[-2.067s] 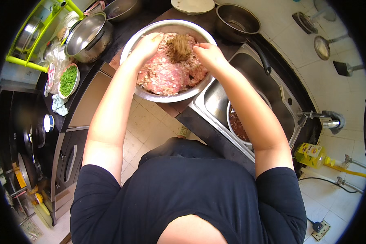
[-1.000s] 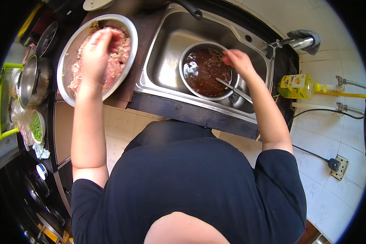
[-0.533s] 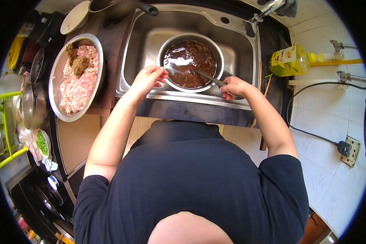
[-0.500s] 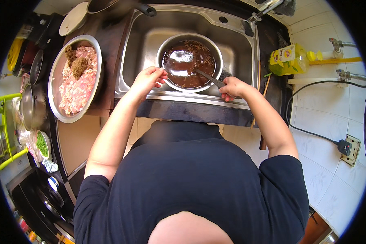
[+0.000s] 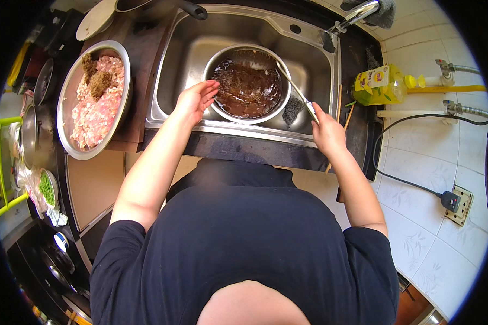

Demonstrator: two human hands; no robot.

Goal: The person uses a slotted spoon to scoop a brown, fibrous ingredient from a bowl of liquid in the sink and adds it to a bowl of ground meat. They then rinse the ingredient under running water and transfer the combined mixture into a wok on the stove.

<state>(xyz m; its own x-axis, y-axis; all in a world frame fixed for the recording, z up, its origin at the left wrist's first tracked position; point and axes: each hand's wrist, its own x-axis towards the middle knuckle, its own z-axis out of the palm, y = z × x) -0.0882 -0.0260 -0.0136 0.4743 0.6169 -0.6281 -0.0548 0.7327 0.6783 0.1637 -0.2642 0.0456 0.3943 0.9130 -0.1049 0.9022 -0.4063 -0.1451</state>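
Note:
A round metal bowl (image 5: 249, 121) stands in the sink, holding brown liquid (image 5: 246, 89) with small dark bits in it. My right hand (image 5: 328, 130) is closed round the handle of a long, thin metal utensil (image 5: 295, 86). The utensil slants up and left to the bowl's far right rim; I cannot make out its head. At the bowl's left rim, my left hand (image 5: 197, 101) holds nothing, its fingers stretched and slightly apart.
On the left counter sits a large metal basin (image 5: 124, 92) of minced meat (image 5: 97, 111) topped with brown paste. The faucet (image 5: 358, 15) is at the far right. A yellow bottle (image 5: 382, 85) lies right of the sink (image 5: 200, 40). A dark scouring pad (image 5: 293, 111) rests beside the bowl.
My right hand has moved right and slightly nearer, and the utensil has swung from the liquid to the far right rim. My left fingers have opened from a pinch. The liquid's surface is rippled.

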